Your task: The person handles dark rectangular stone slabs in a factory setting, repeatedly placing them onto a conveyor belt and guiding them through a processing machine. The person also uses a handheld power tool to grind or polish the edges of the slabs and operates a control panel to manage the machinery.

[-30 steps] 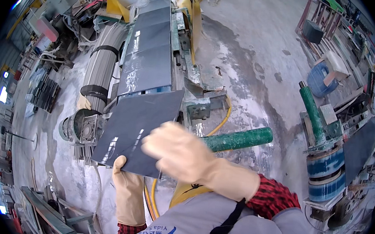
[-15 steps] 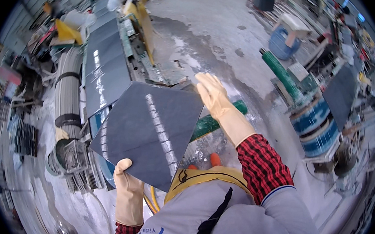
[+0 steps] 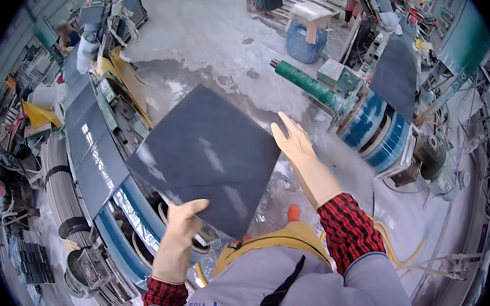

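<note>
A large dark grey stone slab (image 3: 209, 155), flat and square-cornered, is held up in front of me between both hands, slightly tilted. My left hand (image 3: 179, 238), in a cream rubber glove, grips its near left edge with the thumb on top; the fingers beneath are hidden. At the right corner my right hand (image 3: 300, 146), gloved the same way, holds the edge with its fingers stretched out along it. To the left, more dark slabs (image 3: 94, 156) lie in a row on a conveyor with blue belts (image 3: 121, 247).
On the right stand a machine with blue belt drums (image 3: 371, 127), a green roller (image 3: 307, 83) and another dark slab (image 3: 395, 76). A blue barrel (image 3: 304, 43) stands on the wet floor ahead. Yellow hose (image 3: 400, 256) lies at the right. A ribbed grey bundle (image 3: 61, 188) lies left of the conveyor.
The slab has moved off the conveyor's end and swung to the right with both hands. My view has turned right, and the blue belts below now show.
</note>
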A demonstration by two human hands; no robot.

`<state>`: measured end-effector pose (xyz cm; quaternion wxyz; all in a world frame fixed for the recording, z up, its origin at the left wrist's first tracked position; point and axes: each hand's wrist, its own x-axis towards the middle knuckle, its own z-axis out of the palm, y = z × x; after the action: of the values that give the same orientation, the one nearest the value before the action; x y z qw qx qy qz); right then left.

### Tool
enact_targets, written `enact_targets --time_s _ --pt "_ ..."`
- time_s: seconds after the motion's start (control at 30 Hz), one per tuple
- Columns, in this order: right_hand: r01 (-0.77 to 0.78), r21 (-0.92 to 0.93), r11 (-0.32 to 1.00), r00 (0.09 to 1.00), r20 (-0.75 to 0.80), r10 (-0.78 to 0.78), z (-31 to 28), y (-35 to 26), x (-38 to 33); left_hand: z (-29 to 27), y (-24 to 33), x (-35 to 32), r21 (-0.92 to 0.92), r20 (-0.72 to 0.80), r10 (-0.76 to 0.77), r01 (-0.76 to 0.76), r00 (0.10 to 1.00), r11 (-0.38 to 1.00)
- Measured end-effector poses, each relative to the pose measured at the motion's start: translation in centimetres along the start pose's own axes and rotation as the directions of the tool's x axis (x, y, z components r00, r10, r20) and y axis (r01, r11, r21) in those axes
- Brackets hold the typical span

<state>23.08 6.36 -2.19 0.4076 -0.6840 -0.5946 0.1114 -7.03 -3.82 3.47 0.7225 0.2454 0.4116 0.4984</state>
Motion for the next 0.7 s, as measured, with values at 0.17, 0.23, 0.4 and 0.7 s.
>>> enact_targets --time_s 0.17,0.23,0.4,0.7 --pt "0.611 0.078 0.787 0.791 -0.080 -0.606 -3.3 -8.7 3.9 6.2 -6.4 5.4 0.253 0.123 0.078 -0.108 0.989 0.962" --pt "0.764 0.166 0.623 0.631 0.009 -0.776 -5.3 -12.1 4.9 9.2 -8.1 7.6 0.390 0.248 0.100 -0.194 0.964 0.900" --pt "0.829 0.274 0.488 0.508 -0.002 -0.862 -9.3 -5.8 10.2 16.1 -11.5 9.2 0.219 0.376 -0.023 -0.064 0.926 0.973" --pt "0.539 -0.342 0.770 0.820 0.003 -0.573 -23.6 19.4 16.9 22.3 -17.0 14.5 0.487 0.874 -0.053 -0.870 0.484 0.077"
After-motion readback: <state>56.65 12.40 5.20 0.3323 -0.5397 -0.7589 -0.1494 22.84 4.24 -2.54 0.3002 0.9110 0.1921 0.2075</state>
